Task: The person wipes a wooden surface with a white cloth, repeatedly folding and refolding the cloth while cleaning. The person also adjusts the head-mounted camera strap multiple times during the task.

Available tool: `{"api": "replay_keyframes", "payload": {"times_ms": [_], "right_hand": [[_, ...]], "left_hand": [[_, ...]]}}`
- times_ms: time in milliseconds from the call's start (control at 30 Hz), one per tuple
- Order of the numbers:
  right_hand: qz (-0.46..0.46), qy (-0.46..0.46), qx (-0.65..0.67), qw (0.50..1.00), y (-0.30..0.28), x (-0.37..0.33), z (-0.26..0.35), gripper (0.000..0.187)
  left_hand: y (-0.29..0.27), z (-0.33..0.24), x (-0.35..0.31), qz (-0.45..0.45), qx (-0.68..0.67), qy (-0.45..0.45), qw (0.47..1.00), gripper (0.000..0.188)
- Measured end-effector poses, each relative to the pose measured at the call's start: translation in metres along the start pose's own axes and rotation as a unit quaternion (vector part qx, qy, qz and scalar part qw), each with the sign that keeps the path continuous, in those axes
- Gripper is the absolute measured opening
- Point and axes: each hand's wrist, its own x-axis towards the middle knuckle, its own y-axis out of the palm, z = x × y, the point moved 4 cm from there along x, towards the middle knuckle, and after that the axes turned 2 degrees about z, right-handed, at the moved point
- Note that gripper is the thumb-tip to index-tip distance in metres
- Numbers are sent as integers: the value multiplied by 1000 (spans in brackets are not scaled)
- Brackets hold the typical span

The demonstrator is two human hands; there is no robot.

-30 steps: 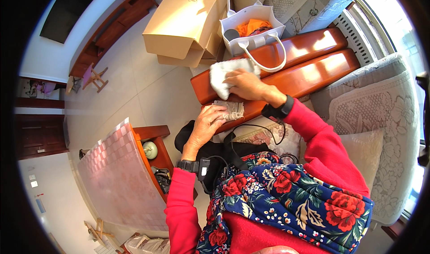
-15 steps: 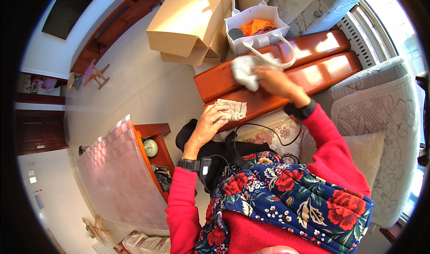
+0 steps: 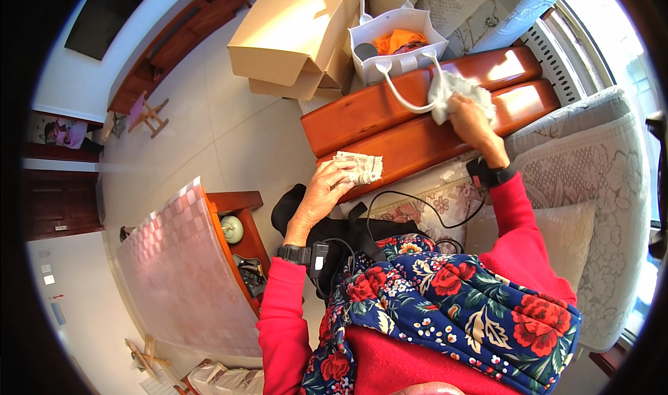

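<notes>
My right hand (image 3: 474,125) is closed on a crumpled white cloth (image 3: 452,89), which it presses on the glossy red-brown wooden armrest (image 3: 362,120), over the gap between its two long boards. Beside the cloth, a strap of the white tote bag (image 3: 396,64) droops onto the wood. At the armrest's near left end my left hand (image 3: 324,187) has its fingers curled over a folded, pale printed cloth (image 3: 364,168) lying on the near board. The underside of this folded piece and my left thumb are hidden.
A large cardboard box (image 3: 292,40) stands left of the tote, which holds an orange cloth (image 3: 399,41). To the right are a grey patterned sofa cushion (image 3: 591,165) and a slotted white panel (image 3: 553,61). A black cable (image 3: 424,203) loops near my lap. A checked-cloth table (image 3: 188,270) stands left.
My right hand has slid the white cloth to the right along the armrest, and the tote's strap hangs lower and further left. My left hand stays on the folded cloth.
</notes>
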Motion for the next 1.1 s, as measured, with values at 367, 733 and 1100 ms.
{"api": "replay_keyframes", "payload": {"times_ms": [367, 733, 1100], "right_hand": [[79, -195, 125, 970, 2, -6, 105, 25], [56, -99, 573, 812, -46, 58, 151, 41], [68, -81, 772, 627, -26, 116, 209, 33]], "left_hand": [[2, -13, 2, 23, 72, 33, 997, 32], [1, -17, 5, 39, 104, 33, 993, 36], [-1, -20, -2, 48, 93, 35, 994, 38]]}}
